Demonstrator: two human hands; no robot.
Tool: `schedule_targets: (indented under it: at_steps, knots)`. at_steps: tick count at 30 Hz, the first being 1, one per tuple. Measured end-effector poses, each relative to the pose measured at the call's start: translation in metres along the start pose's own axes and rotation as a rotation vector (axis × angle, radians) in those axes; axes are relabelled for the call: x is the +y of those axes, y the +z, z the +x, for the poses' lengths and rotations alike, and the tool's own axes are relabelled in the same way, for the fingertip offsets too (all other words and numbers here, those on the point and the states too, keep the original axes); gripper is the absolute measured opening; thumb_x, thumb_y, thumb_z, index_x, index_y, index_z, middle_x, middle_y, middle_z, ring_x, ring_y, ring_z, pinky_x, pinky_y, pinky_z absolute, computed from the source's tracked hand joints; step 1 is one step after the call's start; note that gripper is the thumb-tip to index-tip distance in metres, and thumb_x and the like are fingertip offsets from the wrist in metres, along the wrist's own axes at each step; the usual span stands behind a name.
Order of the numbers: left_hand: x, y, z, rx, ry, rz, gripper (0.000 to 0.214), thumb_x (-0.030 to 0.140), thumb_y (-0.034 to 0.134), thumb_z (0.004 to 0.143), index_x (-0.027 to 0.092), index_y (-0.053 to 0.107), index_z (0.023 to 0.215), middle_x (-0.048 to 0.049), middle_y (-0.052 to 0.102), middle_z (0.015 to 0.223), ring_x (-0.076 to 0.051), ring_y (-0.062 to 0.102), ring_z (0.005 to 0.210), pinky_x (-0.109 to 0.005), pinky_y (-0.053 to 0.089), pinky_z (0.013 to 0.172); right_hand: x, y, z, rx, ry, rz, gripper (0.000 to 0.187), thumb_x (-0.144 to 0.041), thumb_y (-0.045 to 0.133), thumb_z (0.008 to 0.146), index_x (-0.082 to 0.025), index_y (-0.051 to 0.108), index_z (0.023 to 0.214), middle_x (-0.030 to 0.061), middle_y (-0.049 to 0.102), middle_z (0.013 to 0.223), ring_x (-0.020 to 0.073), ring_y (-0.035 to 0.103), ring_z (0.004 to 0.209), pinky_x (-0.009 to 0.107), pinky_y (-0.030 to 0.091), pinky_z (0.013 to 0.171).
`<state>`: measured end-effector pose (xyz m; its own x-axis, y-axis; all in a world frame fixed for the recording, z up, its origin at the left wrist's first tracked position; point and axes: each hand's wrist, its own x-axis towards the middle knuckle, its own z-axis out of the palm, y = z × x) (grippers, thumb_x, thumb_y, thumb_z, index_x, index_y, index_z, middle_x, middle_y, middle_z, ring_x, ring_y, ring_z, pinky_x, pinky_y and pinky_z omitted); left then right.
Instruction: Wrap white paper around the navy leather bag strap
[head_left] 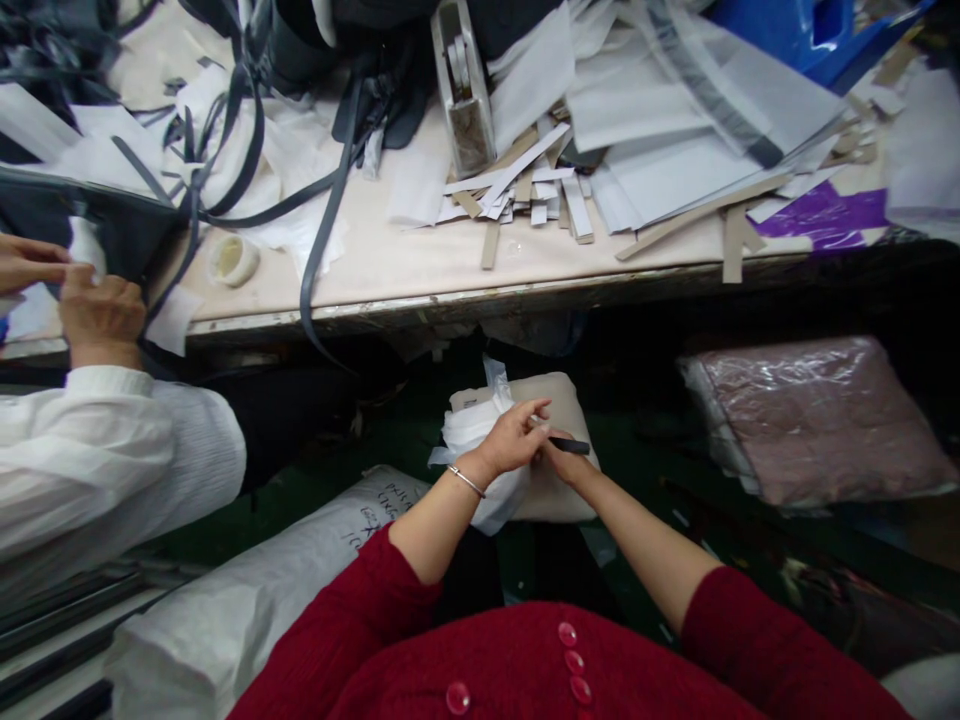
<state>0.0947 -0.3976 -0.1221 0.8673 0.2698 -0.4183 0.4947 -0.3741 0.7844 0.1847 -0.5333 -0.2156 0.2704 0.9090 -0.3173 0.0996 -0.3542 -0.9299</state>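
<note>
Beige pad [564, 400] seen below bench [420, 265] edge, approx. centre of view, in front of the person's lap. White cloth bundle [472, 440] lies on pad's left part, w/ clear plastic scrap poking up at its top. Both hands meet over pad, just right of the bundle.

Left hand [517, 435]: fingers curled, narrow, laid on top of the cloth bundle; fingertips pinch a small white bit at the pad's middle. Thin bracelet [466, 481] on wrist.

Right hand [559, 462]: closed round a dark slim pen-like tool [570, 446], tip pointing right, lying across pad surface. Hand touches left hand at thumb side. Exact type of tool cannot be told.

Red sleeves [375, 600] w/ row of red buttons visible on both arms, pushed up the forearms.

Surroundings: bench top carries white paper sheets [660, 130], loose card strips [525, 195], dark straps [322, 230], a small round tape roll [234, 260], grey metal device [465, 90]. Purple scrap [825, 218] at right of bench. Under bench, right: pinkish fabric in plastic wrap [817, 420]. Lower left: white sack [247, 590] w/ handwritten marks.

Co-worker at far left, white sleeve [105, 460]; that person's two hands [97, 315] held at a dark piece by the bench edge, well apart from the pad.
</note>
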Motion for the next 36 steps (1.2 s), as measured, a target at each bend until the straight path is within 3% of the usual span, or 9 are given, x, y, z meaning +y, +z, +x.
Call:
schedule_targets:
  at_steps: [3, 6, 10, 17, 21, 23, 29, 33, 36]
  knots:
    - [-0.018, -0.002, 0.006, -0.070, -0.029, 0.167, 0.056, 0.014, 0.053, 0.086, 0.013, 0.045, 0.141, -0.0131, 0.059, 0.132, -0.017, 0.062, 0.105, -0.028, 0.049, 0.095, -0.004, 0.000, -0.002, 0.044, 0.050, 0.100, 0.038, -0.052, 0.040, 0.099, -0.020, 0.059, 0.095, 0.0010, 0.061, 0.074, 0.0153, 0.060, 0.065, 0.030, 0.053, 0.065]
    - [-0.027, 0.000, 0.011, -0.136, -0.009, 0.221, 0.048, 0.018, 0.063, 0.080, 0.015, 0.058, 0.127, -0.0098, 0.066, 0.118, -0.021, 0.062, 0.105, -0.029, 0.048, 0.096, -0.005, 0.002, -0.003, 0.107, 0.104, 0.161, 0.037, -0.057, 0.041, 0.095, -0.022, 0.053, 0.095, -0.0004, 0.060, 0.070, 0.0169, 0.060, 0.062, 0.031, 0.052, 0.062]
    - [-0.031, 0.006, 0.014, -0.160, -0.064, 0.311, 0.023, 0.028, 0.062, 0.086, 0.014, 0.070, 0.101, -0.0113, 0.069, 0.101, -0.025, 0.064, 0.100, -0.033, 0.049, 0.092, -0.001, 0.005, -0.002, 0.187, 0.181, 0.193, 0.033, -0.056, 0.046, 0.092, -0.023, 0.050, 0.092, -0.0023, 0.059, 0.063, 0.0176, 0.060, 0.057, 0.031, 0.052, 0.059]
    - [-0.028, 0.014, 0.012, -0.180, -0.157, 0.369, 0.030, 0.039, 0.061, 0.087, 0.014, 0.074, 0.097, -0.0130, 0.072, 0.095, -0.027, 0.066, 0.093, -0.035, 0.049, 0.084, 0.002, 0.005, 0.007, 0.296, 0.274, 0.191, 0.036, -0.056, 0.061, 0.081, -0.023, 0.050, 0.091, -0.0001, 0.062, 0.065, 0.0182, 0.059, 0.051, 0.031, 0.048, 0.049]
    - [-0.030, 0.008, 0.016, -0.155, -0.251, 0.337, 0.033, 0.039, 0.052, 0.092, 0.016, 0.076, 0.094, -0.0097, 0.073, 0.091, -0.022, 0.065, 0.086, -0.030, 0.048, 0.078, 0.001, 0.004, 0.003, 0.244, 0.253, 0.229, 0.039, -0.060, 0.057, 0.084, -0.021, 0.050, 0.091, -0.0014, 0.059, 0.056, 0.0187, 0.060, 0.051, 0.031, 0.050, 0.054]
    - [-0.033, 0.004, 0.019, -0.159, -0.302, 0.305, 0.036, 0.039, 0.050, 0.092, 0.016, 0.076, 0.089, -0.0077, 0.073, 0.085, -0.019, 0.065, 0.079, -0.026, 0.047, 0.071, 0.000, 0.005, -0.002, 0.222, 0.224, 0.243, 0.040, -0.060, 0.059, 0.082, -0.022, 0.049, 0.090, -0.0003, 0.061, 0.062, 0.0183, 0.062, 0.057, 0.031, 0.051, 0.058]
    - [-0.036, -0.002, 0.028, -0.205, -0.346, 0.226, 0.033, 0.033, 0.052, 0.091, 0.013, 0.076, 0.079, -0.0037, 0.068, 0.067, -0.015, 0.060, 0.065, -0.023, 0.043, 0.062, -0.007, 0.011, -0.006, 0.234, 0.138, 0.171, 0.035, -0.031, 0.067, 0.074, -0.022, 0.061, 0.107, 0.0030, 0.061, 0.084, 0.0165, 0.051, 0.065, 0.034, 0.048, 0.071]
    - [-0.039, -0.006, 0.027, -0.226, -0.295, 0.191, 0.035, 0.037, 0.053, 0.090, 0.014, 0.075, 0.077, -0.0020, 0.066, 0.065, -0.014, 0.056, 0.063, -0.023, 0.040, 0.061, -0.010, 0.008, 0.003, 0.203, 0.128, 0.173, 0.011, -0.024, 0.065, 0.071, -0.022, 0.069, 0.081, 0.0055, 0.058, 0.083, 0.0231, 0.051, 0.084, 0.039, 0.042, 0.087]
    - [-0.043, -0.008, 0.026, -0.222, -0.262, 0.173, 0.036, 0.039, 0.052, 0.091, 0.014, 0.074, 0.077, -0.0020, 0.066, 0.067, -0.014, 0.055, 0.065, -0.023, 0.040, 0.062, -0.008, 0.003, 0.006, 0.126, 0.177, 0.245, 0.008, -0.028, 0.064, 0.071, -0.021, 0.066, 0.071, 0.0046, 0.058, 0.082, 0.0230, 0.051, 0.086, 0.037, 0.043, 0.083]
